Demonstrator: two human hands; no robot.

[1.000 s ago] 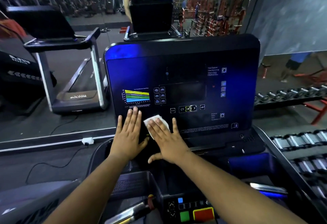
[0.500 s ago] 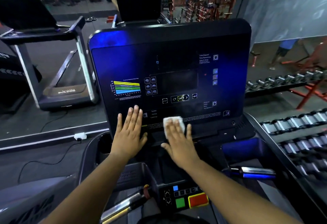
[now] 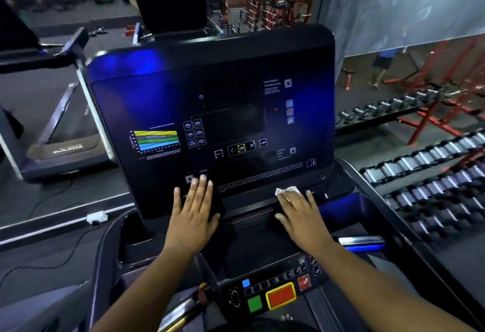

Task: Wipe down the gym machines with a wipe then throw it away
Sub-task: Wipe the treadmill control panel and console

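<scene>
White crumpled wipe (image 3: 288, 190) is pressed flat under right hand (image 3: 301, 220) w/ straight fingers on glossy black treadmill console (image 3: 210, 100), lower right, prob. for scrubbing; left hand (image 3: 193, 217) is laid flat, empty, as brace.

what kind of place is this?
Almost certainly a gym. The hands work on a treadmill console, another treadmill stands to the left, and racks of dumbbells line the right side.
</scene>
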